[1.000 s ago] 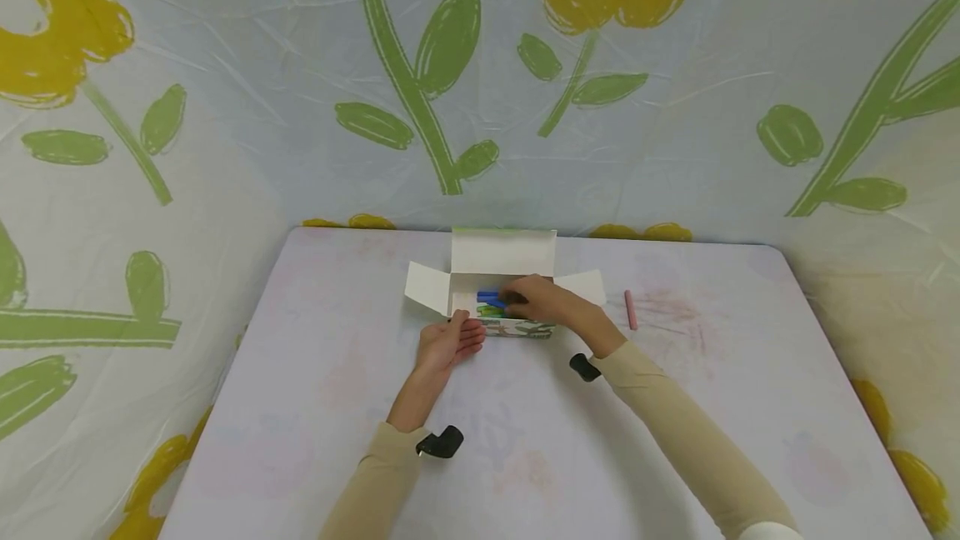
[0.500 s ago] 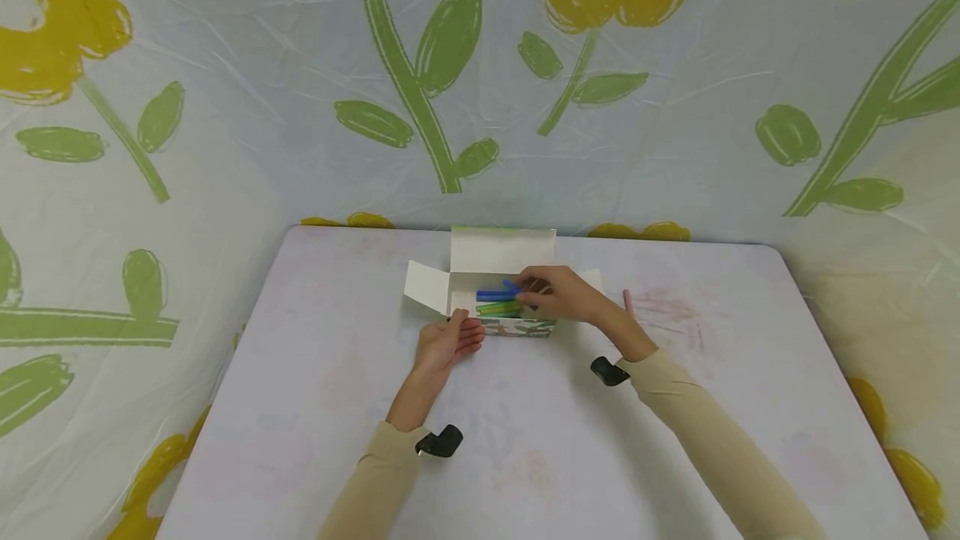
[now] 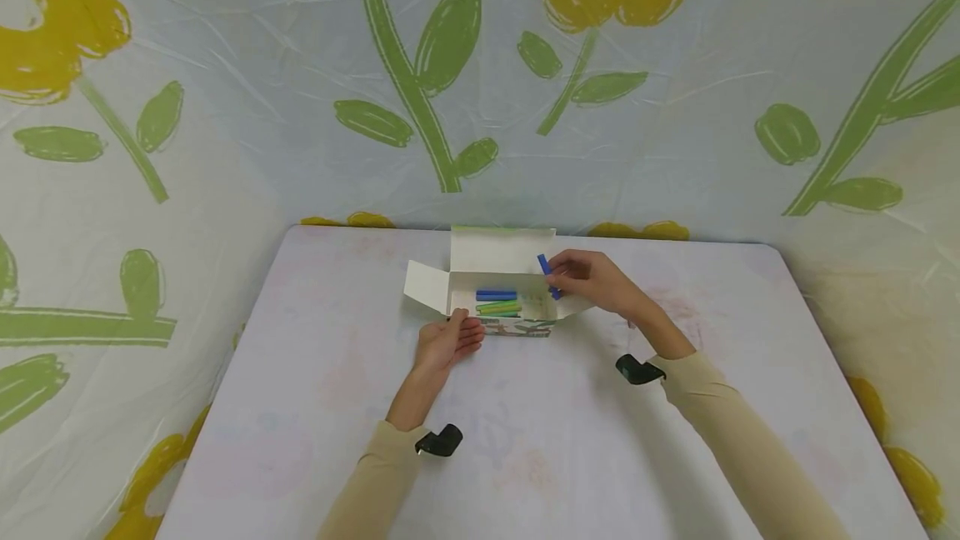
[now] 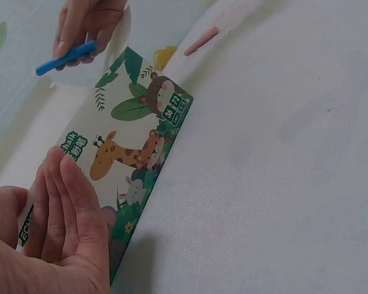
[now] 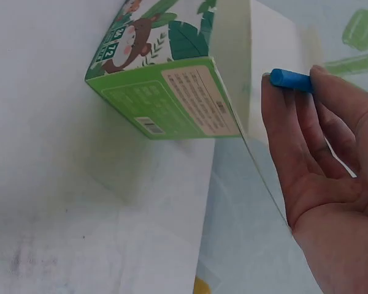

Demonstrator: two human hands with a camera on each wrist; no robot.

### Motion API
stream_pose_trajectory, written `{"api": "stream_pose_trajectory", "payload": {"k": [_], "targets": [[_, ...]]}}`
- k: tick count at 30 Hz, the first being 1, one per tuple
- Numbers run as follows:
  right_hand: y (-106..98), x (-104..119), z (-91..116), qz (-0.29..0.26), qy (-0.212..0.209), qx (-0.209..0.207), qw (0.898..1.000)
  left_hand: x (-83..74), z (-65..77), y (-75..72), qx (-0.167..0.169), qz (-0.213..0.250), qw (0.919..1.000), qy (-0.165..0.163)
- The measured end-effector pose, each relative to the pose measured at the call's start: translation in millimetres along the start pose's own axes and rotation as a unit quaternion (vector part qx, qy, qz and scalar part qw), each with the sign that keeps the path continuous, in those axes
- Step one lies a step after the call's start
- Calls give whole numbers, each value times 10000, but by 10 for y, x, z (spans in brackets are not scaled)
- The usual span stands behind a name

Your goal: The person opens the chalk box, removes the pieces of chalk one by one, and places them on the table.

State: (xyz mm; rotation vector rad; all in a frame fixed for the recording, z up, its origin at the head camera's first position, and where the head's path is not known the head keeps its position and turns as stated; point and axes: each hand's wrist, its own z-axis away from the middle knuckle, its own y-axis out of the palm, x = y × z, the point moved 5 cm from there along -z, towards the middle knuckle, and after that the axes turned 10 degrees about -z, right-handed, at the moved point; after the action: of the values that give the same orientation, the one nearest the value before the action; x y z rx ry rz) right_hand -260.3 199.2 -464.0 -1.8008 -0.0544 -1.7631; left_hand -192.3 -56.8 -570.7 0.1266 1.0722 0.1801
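A chalk box (image 3: 517, 327) printed with cartoon animals stands with its lid and flaps folded out. Inside, blue chalk sticks (image 3: 497, 295) lie beside green chalk sticks (image 3: 498, 307), at the left part of the box. My right hand (image 3: 596, 277) pinches a blue chalk stick (image 3: 543, 263) between thumb and fingers, above the box's right end; the right wrist view shows that stick's round end (image 5: 276, 77). At the front left corner is my left hand (image 3: 446, 344), its fingers straight along the printed front (image 4: 135, 153) and its thumb by the rim.
A pink chalk stick (image 4: 201, 41) lies on the white table (image 3: 525, 440), to the right of the box; my right arm mostly hides it in the head view. Reddish smudges (image 3: 682, 311) mark the tabletop there. A flower-printed sheet (image 3: 300, 65) hangs behind.
My right hand has come up out of the box and moved right, bringing a blue chalk stick with it. My left hand and the box have stayed in place.
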Motion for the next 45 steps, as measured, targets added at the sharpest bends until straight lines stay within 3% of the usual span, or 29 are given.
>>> {"api": "stream_pose_trajectory", "payload": {"k": [5,13,26,32,39,45], "targets": [[-165,-21,98,-590,218,-144,9979,-14,-1,-3,0,-20,10000,11],[-425,-61,280,-1360,717,-557,9865,-29,3,-13,-53,-64,10000,-30],[-745,-358,551,-1321,1014,-1128,9796,-26,4,-18,-94,-92,9999,-77],[-803,-533,684,-1512,1056,-1335,9737,-22,-1,-17,-57,-67,9999,-58],[-856,-809,848,-1140,1502,-1450,9713,-22,8,-5,21,-65,10000,-16],[-891,-1026,964,-1038,1611,-1557,9690,-16,1,3,-25,-55,10000,-7]]}}
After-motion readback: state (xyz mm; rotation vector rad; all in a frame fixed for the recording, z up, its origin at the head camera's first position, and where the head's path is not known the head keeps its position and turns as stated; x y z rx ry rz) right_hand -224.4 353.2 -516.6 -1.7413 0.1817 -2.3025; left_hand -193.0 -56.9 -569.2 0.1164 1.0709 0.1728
